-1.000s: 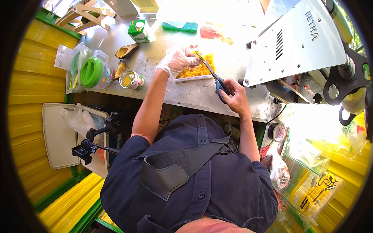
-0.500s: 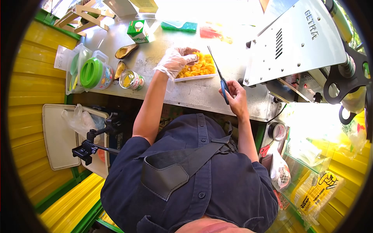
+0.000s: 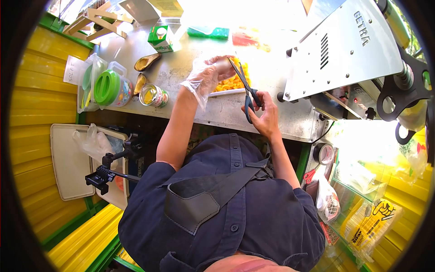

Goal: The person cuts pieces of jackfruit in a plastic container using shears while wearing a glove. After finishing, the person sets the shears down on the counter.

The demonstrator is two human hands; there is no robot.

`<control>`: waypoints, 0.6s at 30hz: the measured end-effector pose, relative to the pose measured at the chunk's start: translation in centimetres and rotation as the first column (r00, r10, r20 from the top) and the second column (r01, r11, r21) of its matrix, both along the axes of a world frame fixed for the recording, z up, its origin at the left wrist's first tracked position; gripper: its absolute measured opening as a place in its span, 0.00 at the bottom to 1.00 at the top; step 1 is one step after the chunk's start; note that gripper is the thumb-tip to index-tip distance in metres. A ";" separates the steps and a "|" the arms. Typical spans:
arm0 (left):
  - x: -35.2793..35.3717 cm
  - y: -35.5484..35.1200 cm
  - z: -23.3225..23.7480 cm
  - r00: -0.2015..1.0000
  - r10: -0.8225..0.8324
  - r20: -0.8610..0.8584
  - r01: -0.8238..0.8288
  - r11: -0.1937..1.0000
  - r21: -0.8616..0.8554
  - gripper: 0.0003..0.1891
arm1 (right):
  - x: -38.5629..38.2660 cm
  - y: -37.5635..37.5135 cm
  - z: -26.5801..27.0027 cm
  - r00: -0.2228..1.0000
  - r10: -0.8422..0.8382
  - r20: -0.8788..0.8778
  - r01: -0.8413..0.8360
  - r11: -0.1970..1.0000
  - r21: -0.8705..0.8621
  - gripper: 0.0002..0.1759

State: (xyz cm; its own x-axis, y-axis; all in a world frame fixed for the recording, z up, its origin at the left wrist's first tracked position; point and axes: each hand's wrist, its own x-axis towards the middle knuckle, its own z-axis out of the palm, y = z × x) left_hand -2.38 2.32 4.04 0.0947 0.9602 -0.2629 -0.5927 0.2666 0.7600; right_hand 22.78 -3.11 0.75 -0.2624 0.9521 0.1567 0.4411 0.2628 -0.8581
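Observation:
My left hand, in a clear plastic glove, is held over a white tray heaped with small yellow-orange food pieces. Its fingers are drawn together; whatever lies between them is hidden. My right hand, bare, has its thumb and fingers in the handles of dark scissors. The scissor blades are spread apart, one tip reaching the fingers of my left hand, the other over the tray. To the left of the tray stands an opened can with something yellow inside.
Left of the can are a green-lidded jug and two dark brown halved shells or peels. A green-and-white carton stands farther back. A large metal machine takes up the right side. A black clamp arm juts out below the table.
The scissors have swung left and opened, their blades now at my left hand's fingers. My right hand has shifted left with them. My left hand has turned over the tray.

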 end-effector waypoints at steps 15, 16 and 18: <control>0.3 0.5 -1.5 1.000 0.011 0.003 -0.011 0.998 -0.054 0.18 | -0.8 -0.3 0.6 0.998 0.005 -0.063 -0.009 0.999 -0.053 0.27; 0.4 0.4 -1.5 1.000 0.012 0.003 -0.011 0.998 -0.054 0.18 | -0.7 -0.3 0.4 0.998 0.006 -0.063 -0.009 0.999 -0.053 0.27; 0.6 0.2 -1.2 0.998 0.021 -0.057 -0.023 0.999 -0.045 0.14 | -0.6 -0.2 -0.2 0.998 -0.005 -0.064 0.002 0.999 -0.047 0.27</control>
State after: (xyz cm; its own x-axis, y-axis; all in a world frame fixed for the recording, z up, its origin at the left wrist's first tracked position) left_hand -1.83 2.49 2.81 0.0574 0.9488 -0.3106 -0.5551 0.2890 0.7800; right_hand 22.14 -3.26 0.53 -0.2499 0.9597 0.1285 0.3854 0.2203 -0.8961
